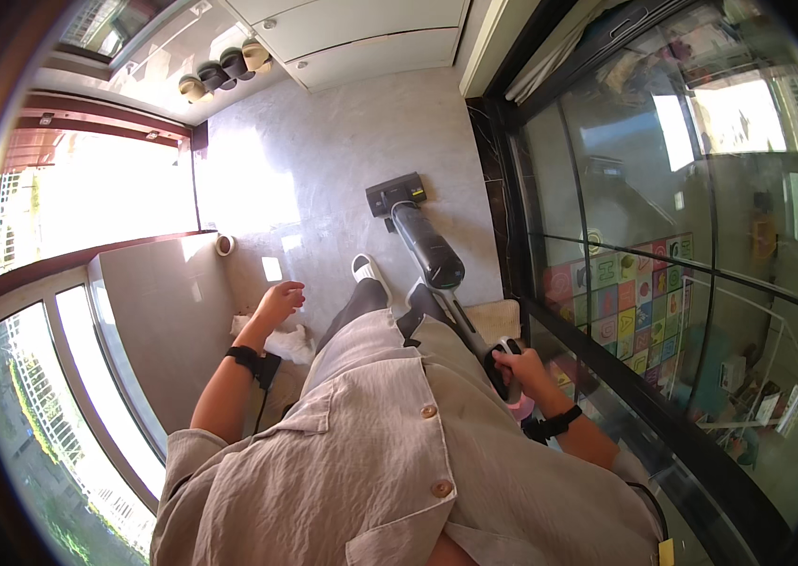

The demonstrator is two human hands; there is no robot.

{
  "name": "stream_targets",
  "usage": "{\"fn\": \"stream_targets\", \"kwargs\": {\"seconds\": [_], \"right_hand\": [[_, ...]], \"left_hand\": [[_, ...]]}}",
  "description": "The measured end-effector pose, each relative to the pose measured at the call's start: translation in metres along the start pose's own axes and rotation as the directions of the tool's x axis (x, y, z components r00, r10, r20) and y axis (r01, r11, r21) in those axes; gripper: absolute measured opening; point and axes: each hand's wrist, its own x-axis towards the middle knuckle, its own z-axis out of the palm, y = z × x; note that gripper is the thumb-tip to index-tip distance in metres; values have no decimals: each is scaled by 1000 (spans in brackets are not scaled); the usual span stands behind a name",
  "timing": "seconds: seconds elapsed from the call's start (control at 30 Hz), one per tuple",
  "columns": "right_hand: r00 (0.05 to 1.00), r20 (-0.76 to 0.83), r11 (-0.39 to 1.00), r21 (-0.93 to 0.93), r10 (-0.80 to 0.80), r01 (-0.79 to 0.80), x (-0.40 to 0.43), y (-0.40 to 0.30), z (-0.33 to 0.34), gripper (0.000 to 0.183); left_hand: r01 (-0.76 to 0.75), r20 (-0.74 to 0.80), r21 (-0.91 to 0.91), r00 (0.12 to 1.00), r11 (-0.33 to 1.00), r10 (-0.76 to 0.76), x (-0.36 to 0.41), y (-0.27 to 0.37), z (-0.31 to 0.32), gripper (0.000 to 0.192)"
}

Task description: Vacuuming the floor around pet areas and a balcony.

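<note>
My right hand (522, 371) grips the handle of an upright floor washer (430, 244), which has a dark translucent body. Its grey shaft (464, 322) slants down past my right leg. The black floor head (396, 194) rests flat on the grey floor (370, 113) ahead of my feet. Away from the machine, my left hand (280, 304) hangs in the air on the left with its fingers loosely spread and nothing in them. Below that hand a white fluffy thing (290, 344) lies on the floor; what it is, I cannot tell.
Along the right runs a black-framed glass partition (625, 205), with a colourful letter mat (625, 297) behind it. White cabinets (363, 35) stand ahead. Several slippers (223, 69) sit at the upper left. A roll of tape (225, 245) is by the left wall; a beige mat (498, 317) lies right.
</note>
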Motion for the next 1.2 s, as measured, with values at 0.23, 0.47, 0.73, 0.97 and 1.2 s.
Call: {"fn": "stream_targets", "kwargs": {"seconds": [0.23, 0.47, 0.73, 0.97, 1.2], "right_hand": [[966, -19, 965, -40, -259, 258, 125, -35, 51, 26], [925, 101, 897, -227, -366, 380, 182, -120, 86, 24], [988, 126, 928, -352, -84, 124, 143, -192, 26, 22], [965, -114, 313, -949, -235, -36, 98, -325, 43, 20], [937, 30, 2, -999, -348, 33, 116, -396, 129, 23]], "left_hand": [[-81, -53, 75, 995, 994, 85, -21, 27, -10, 33], [-26, -168, -128, 986, 991, 5, -42, -32, -51, 29], [-11, -214, -399, 974, 917, -81, -25, -81, -94, 29], [20, -182, -494, 975, 869, -125, 32, -121, -191, 28], [-151, -266, -472, 964, 869, 23, 102, -93, -315, 32]]}}
